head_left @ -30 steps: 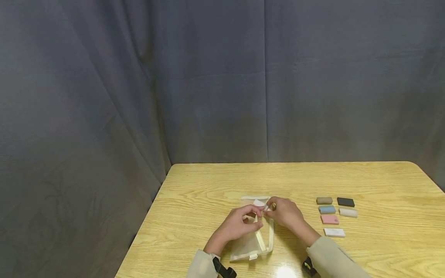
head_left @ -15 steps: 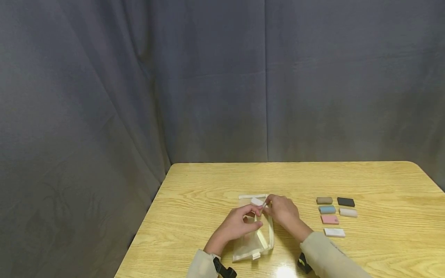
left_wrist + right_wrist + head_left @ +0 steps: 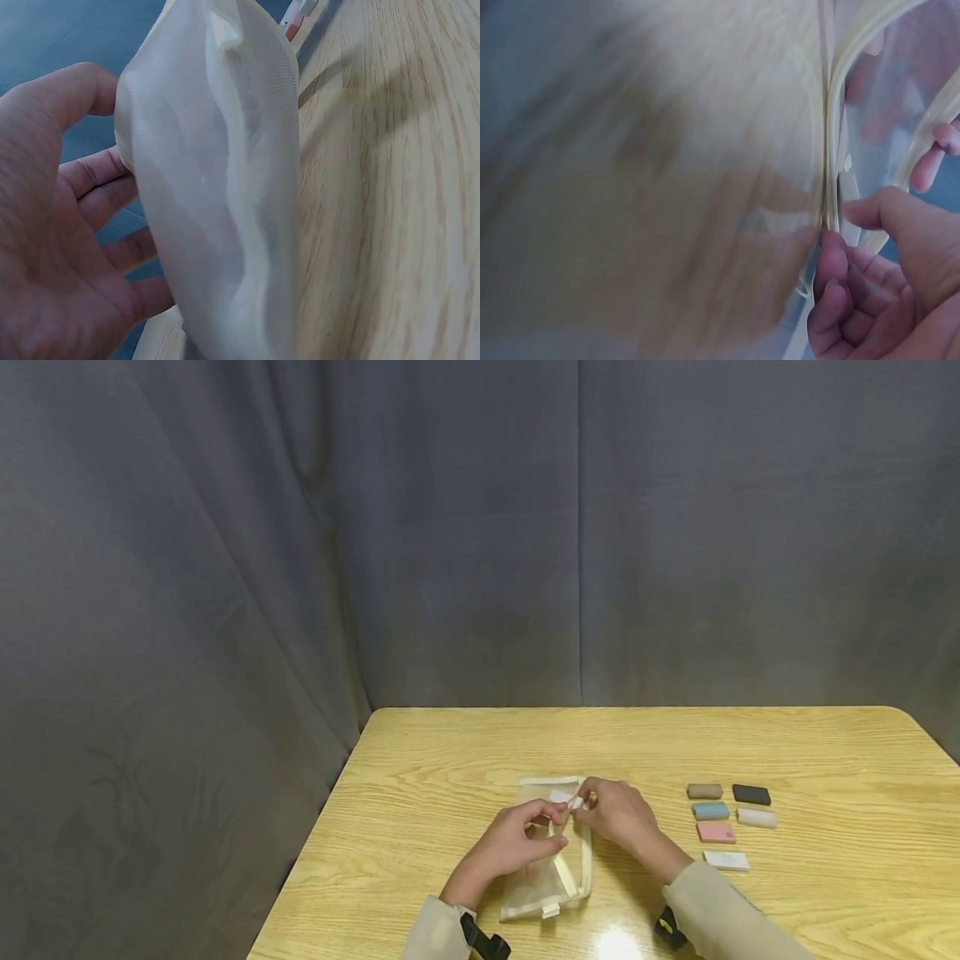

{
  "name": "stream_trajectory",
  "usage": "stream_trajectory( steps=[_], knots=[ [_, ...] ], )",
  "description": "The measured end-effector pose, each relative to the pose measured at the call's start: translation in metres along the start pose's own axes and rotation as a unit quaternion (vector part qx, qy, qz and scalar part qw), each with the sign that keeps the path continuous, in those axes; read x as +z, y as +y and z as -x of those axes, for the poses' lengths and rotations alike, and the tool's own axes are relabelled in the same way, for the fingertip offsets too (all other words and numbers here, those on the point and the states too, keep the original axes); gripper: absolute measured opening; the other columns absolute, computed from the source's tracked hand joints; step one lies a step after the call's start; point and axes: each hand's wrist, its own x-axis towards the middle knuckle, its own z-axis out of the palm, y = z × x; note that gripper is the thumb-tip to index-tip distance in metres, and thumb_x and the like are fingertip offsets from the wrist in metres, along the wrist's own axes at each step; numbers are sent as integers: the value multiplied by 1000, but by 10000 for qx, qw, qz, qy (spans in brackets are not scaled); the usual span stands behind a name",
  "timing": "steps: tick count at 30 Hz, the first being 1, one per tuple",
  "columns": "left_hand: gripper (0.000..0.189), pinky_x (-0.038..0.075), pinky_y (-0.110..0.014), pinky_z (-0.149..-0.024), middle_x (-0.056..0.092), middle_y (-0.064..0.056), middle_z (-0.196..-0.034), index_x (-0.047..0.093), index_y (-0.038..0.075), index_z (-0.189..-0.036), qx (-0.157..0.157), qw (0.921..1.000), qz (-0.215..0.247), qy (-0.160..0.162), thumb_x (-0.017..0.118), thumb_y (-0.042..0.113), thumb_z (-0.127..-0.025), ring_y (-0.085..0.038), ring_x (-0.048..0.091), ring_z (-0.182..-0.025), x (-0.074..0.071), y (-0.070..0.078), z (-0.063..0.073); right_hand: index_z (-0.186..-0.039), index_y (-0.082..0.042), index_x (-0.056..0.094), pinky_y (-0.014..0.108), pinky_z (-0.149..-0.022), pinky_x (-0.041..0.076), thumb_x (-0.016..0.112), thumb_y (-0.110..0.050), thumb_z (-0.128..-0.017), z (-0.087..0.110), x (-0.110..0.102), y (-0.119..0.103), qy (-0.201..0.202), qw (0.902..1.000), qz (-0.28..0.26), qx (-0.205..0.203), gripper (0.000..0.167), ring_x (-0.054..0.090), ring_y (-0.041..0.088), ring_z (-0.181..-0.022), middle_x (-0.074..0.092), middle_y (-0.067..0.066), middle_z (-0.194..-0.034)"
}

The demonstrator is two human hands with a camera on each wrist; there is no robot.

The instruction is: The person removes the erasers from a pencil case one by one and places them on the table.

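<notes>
A see-through zip pouch (image 3: 528, 885) with cream edging stands partly open on the table, between both hands. My left hand (image 3: 516, 842) grips its near-side edge, thumb and index finger curled at the opening; in the left wrist view, the pouch wall (image 3: 195, 172) covers some fingertips. My right hand (image 3: 618, 814) pinches the cream zipper edge at the far right corner. In the right wrist view, thumb and fingers (image 3: 831, 264) close on that zipper strip (image 3: 829, 150). A small white piece (image 3: 559, 796) shows at the pouch's far end.
Right of the pouch lie several small pieces: a brown roll (image 3: 704, 791), a blue roll (image 3: 710, 811), a white roll (image 3: 756, 817), a black block (image 3: 752, 794), a pink block (image 3: 716, 832) and a white block (image 3: 726, 861). A grey curtain (image 3: 465, 568) hangs behind the wooden table (image 3: 420, 752).
The right hand shifts slightly left, then back to the right along the pouch's zipper edge. The left hand keeps its hold in nearly the same place.
</notes>
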Motion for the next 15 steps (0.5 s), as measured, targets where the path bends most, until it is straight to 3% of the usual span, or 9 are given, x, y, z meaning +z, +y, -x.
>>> stream_trajectory(
  steps=[4,15],
  knots=[
    [20,52,-25,-91,63,11,-138,66,18,-105,-49,10000,-20,-39,77,27,-90,-8,60,-113,0,1,0,-97,-16,72,27,-52,42,80,-22,-84,5,-5,3,-62,9999,0,-124,17,53,13,-62,65,-4,-76],
    [21,51,-35,-99,61,13,-140,67,17,-106,-108,9999,8,-117,75,30,-92,-10,59,-118,0,0,1,-92,-18,67,29,-49,41,76,-16,-80,23,-26,9,-44,9983,-69,-575,15,52,11,-56,65,-7,-67]
  ],
)
